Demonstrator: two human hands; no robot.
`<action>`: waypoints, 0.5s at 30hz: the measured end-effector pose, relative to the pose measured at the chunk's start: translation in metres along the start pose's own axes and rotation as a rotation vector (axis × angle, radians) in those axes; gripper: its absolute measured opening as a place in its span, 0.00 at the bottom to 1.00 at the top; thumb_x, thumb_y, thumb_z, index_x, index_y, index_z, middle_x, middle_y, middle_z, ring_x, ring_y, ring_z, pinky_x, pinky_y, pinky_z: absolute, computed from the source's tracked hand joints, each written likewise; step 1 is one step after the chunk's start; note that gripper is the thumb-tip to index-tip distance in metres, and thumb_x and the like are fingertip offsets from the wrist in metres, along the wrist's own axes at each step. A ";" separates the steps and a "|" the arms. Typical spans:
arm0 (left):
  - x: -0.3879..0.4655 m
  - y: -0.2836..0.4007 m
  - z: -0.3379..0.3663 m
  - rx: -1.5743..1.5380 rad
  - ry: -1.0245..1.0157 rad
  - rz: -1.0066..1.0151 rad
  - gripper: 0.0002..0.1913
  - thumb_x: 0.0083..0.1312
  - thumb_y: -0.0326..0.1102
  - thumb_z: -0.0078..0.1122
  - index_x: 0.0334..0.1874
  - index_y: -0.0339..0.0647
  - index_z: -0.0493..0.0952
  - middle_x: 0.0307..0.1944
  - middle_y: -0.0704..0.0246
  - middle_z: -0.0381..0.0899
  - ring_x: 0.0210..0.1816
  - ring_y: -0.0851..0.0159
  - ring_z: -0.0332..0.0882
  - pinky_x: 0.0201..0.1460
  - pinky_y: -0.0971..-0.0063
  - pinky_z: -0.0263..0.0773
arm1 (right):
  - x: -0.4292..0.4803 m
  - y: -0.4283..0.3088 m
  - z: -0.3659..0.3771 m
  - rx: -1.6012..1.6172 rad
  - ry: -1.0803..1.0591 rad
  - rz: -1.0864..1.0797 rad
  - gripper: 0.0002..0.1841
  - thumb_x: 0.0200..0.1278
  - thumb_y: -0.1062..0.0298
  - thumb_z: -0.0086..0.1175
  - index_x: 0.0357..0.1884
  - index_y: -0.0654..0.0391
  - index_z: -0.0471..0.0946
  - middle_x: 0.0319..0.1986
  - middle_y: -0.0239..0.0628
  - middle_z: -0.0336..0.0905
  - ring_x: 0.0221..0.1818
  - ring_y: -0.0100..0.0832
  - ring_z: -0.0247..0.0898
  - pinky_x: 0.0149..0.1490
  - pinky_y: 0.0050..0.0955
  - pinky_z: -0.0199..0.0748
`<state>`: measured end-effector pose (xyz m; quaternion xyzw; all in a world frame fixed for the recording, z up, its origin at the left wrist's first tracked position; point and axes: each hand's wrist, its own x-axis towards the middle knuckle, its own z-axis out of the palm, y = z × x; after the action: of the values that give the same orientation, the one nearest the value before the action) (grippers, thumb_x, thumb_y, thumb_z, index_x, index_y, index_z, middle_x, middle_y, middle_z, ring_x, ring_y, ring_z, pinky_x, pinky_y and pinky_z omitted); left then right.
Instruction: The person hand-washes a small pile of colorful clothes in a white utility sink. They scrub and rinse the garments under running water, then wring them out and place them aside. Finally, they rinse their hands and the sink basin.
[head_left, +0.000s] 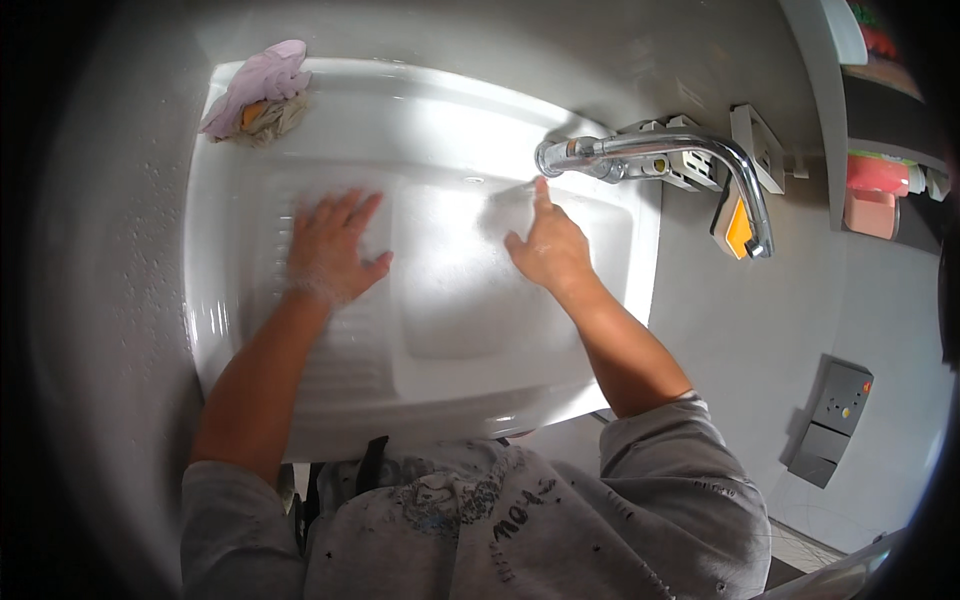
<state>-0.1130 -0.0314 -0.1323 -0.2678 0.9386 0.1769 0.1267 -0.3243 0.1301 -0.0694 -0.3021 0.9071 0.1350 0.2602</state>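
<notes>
Below me is a white laundry sink (450, 375) with a ribbed washboard section (349, 360) on its left side and a basin on its right. My left hand (334, 244), wet with some suds at the wrist, is spread over the upper part of the ribbed section and looks blurred; it holds nothing. My right hand (553, 244) is over the basin's upper right part, its index finger pointing at the base of the chrome faucet (667, 141). Whether that fingertip touches the base I cannot tell. The faucet's spout is swung to the right, beyond the sink's rim.
A pink cloth (266, 75) and a beige cloth (281, 121) with something orange lie at the sink's top left corner. Right of the sink, white holders (757, 150) and a yellow-and-white sponge (736, 225) are on the wall, with a grey socket panel (832, 424) and shelves farther right.
</notes>
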 end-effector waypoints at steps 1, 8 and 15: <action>0.000 0.000 0.000 -0.002 -0.004 -0.006 0.38 0.62 0.58 0.53 0.73 0.55 0.56 0.72 0.68 0.55 0.72 0.57 0.52 0.75 0.54 0.41 | -0.001 -0.009 -0.005 0.027 -0.003 -0.035 0.48 0.59 0.54 0.54 0.73 0.65 0.40 0.52 0.54 0.73 0.52 0.46 0.74 0.54 0.38 0.74; 0.000 0.000 -0.005 0.002 -0.049 -0.024 0.38 0.63 0.59 0.51 0.74 0.56 0.54 0.74 0.68 0.52 0.73 0.56 0.50 0.76 0.54 0.38 | 0.023 -0.026 -0.014 0.129 0.114 0.019 0.48 0.58 0.54 0.54 0.72 0.70 0.42 0.39 0.52 0.81 0.49 0.47 0.76 0.54 0.39 0.72; 0.001 0.001 -0.007 -0.006 -0.066 -0.027 0.38 0.63 0.59 0.51 0.74 0.57 0.54 0.74 0.69 0.52 0.73 0.55 0.49 0.76 0.53 0.37 | 0.038 -0.048 -0.021 0.261 0.200 0.112 0.49 0.57 0.58 0.52 0.73 0.67 0.37 0.41 0.53 0.80 0.48 0.47 0.77 0.53 0.37 0.73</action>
<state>-0.1149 -0.0338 -0.1260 -0.2747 0.9297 0.1868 0.1592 -0.3286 0.0656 -0.0768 -0.2269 0.9536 -0.0004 0.1980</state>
